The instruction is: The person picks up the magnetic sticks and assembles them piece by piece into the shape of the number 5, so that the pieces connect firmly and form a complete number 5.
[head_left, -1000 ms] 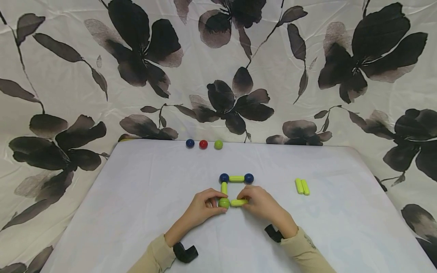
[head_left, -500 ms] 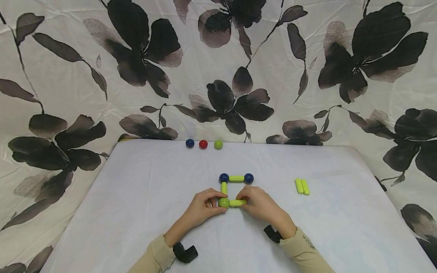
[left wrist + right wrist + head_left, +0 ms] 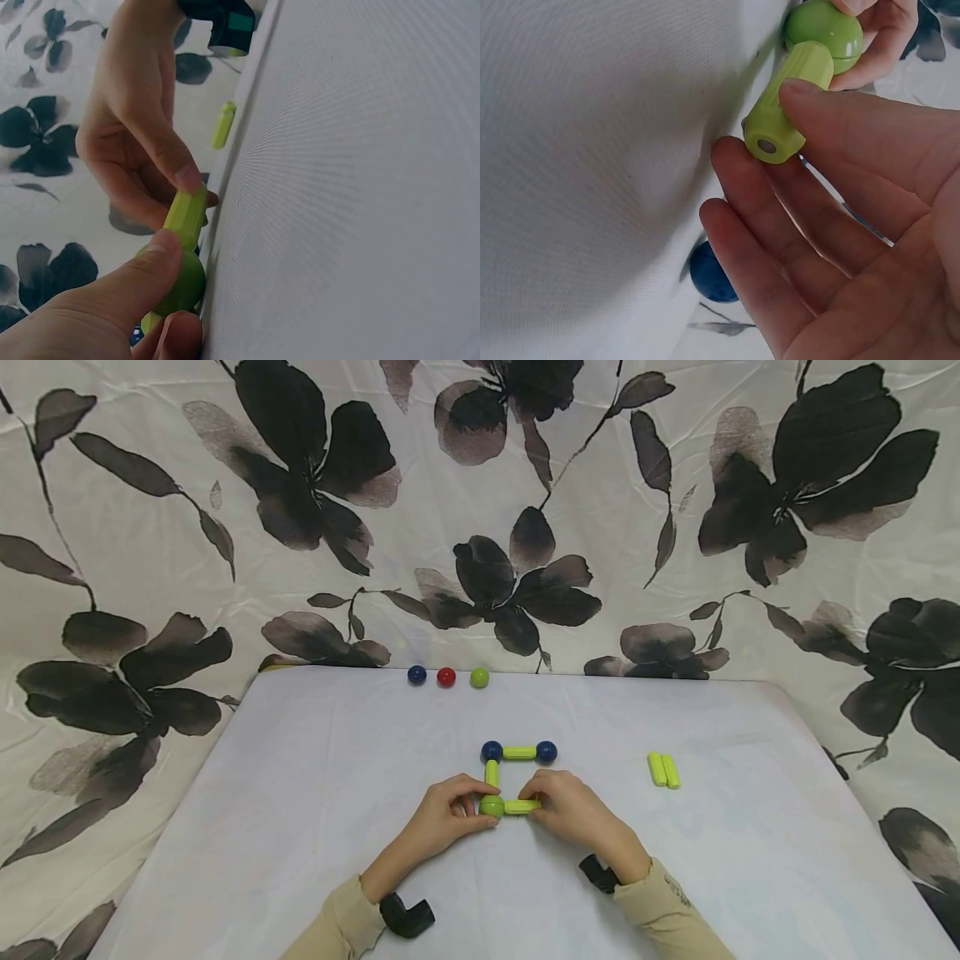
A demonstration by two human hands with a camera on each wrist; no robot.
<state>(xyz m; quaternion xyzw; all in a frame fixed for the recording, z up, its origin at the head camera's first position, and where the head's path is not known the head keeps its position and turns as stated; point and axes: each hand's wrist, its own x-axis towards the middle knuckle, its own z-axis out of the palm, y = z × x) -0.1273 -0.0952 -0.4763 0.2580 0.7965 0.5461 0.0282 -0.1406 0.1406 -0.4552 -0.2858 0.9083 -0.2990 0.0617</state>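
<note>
My left hand pinches a green ball between thumb and fingers at the near left corner of a shape of balls and rods. My right hand pinches a yellow-green ribbed rod, whose left end meets that ball. In the right wrist view the free end of the rod shows a round metal disc, with the thumb on its side. Another rod runs from the green ball to a dark blue ball. From there a third rod reaches a second blue ball.
Two loose yellow-green rods lie side by side on the right of the white table. Along the far edge sit a blue ball, a red ball and a green ball. Behind hangs a floral cloth.
The right hand has moved slightly left with its rod, closing the small gap to the green ball. Since half a second ago hardly anything has moved. The left hand stays on the ball.
</note>
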